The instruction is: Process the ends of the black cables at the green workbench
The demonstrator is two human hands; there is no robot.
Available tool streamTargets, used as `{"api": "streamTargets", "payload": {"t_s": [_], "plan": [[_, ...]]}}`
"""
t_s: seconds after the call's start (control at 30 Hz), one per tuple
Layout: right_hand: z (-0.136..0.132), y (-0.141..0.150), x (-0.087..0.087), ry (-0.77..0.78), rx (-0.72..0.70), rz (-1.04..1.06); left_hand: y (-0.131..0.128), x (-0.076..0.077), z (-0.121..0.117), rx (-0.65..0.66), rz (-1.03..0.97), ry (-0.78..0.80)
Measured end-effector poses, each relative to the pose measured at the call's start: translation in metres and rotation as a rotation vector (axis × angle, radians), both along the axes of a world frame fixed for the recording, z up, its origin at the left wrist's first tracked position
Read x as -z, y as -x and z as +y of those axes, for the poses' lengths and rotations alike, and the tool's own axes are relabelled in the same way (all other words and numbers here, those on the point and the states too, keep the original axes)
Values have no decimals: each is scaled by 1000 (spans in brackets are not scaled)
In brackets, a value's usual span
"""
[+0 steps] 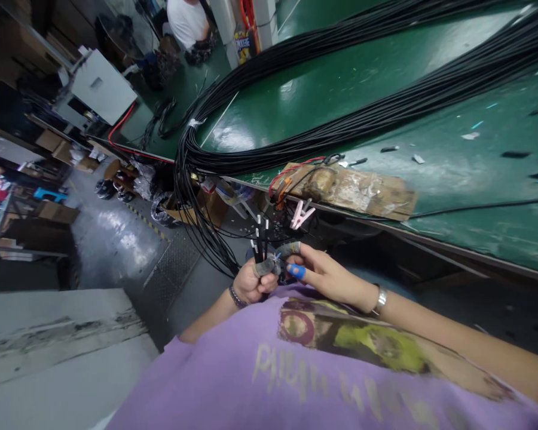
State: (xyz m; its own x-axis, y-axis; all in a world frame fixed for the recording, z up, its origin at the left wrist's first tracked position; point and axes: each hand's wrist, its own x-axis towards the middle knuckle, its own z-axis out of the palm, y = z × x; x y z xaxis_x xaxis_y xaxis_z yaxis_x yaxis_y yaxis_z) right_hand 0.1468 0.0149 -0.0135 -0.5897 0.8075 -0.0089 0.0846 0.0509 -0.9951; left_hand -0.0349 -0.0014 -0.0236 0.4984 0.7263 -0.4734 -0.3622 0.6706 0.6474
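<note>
My left hand [253,279] is closed around several black cables [260,243], whose white-tipped ends stick up above the fist. Grey finger covers are on some of its fingers. Close by on the right, my right hand [320,273] has its fingers bent together in a pinch, with a grey cover on one finger and blue tape on another. Between the two hands shows a small cable end with fine white and bluish wires [277,257]. What exactly the right fingertips grip is too small to tell. The held cables trail left to a large black cable bundle [269,156].
The bundle loops over a green table [341,95]. At its edge are a taped wooden board [363,191] and a pink clamp [301,215]. Black and blue scraps lie on the right. A white machine [103,86] and a person in a white shirt [188,24] are farther off.
</note>
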Motion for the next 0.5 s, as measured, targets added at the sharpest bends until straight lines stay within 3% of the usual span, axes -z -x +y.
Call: {"api": "streamTargets", "payload": {"t_s": [0.17,0.5], "plan": [[0,1,0,36,1,11,1,1,-1,8,-11,-23],[0,7,0,257,-62,150,0,4,-3,63,-63,25]]}}
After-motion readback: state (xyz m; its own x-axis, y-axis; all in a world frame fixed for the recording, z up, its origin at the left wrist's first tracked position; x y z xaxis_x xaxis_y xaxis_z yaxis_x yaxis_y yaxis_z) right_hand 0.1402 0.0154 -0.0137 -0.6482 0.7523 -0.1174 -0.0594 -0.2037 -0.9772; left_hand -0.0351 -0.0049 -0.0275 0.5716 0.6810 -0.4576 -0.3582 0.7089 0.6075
